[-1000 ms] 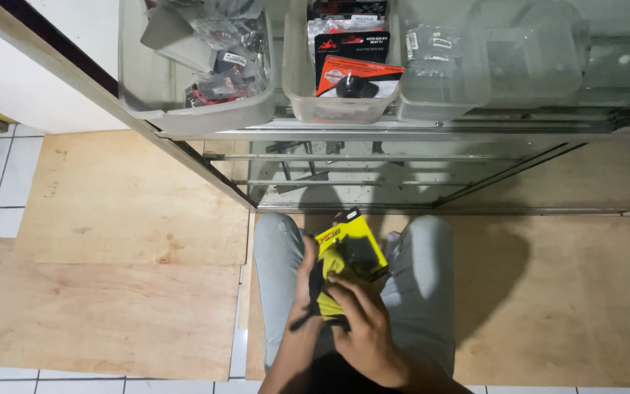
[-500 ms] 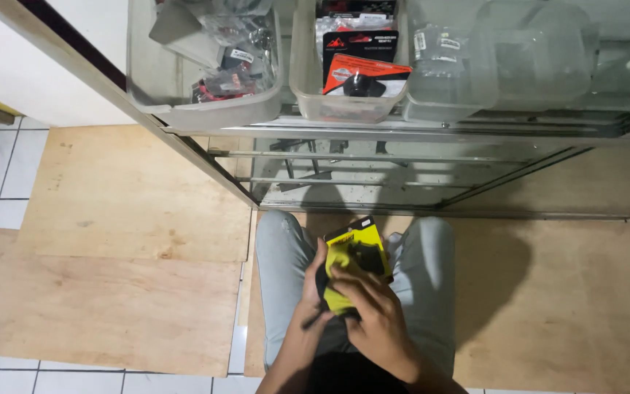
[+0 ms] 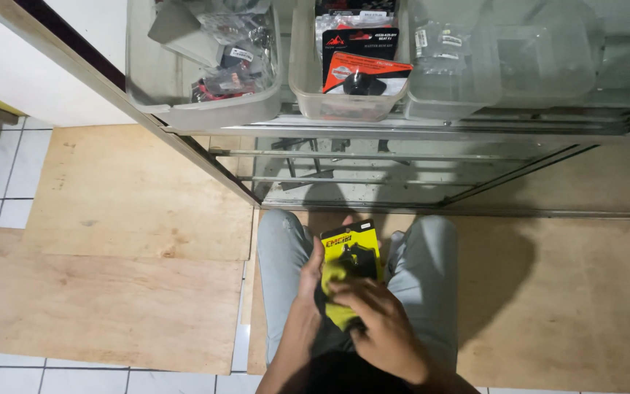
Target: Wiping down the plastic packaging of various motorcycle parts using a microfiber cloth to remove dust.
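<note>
Lowered slightly since the earlier frame, the yellow-and-black blister pack (image 3: 350, 264) lies over the lap between the grey-trousered knees. Left hand (image 3: 310, 276) grips its left edge; right hand (image 3: 373, 321) closes over its lower half. Clear plastic bins (image 3: 344, 102) stand on the glass shelf above.

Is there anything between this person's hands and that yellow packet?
Nothing visible. The left hand grips the yellow packet at its edge, and the right hand lies directly on its lower front, above the lap.
</note>
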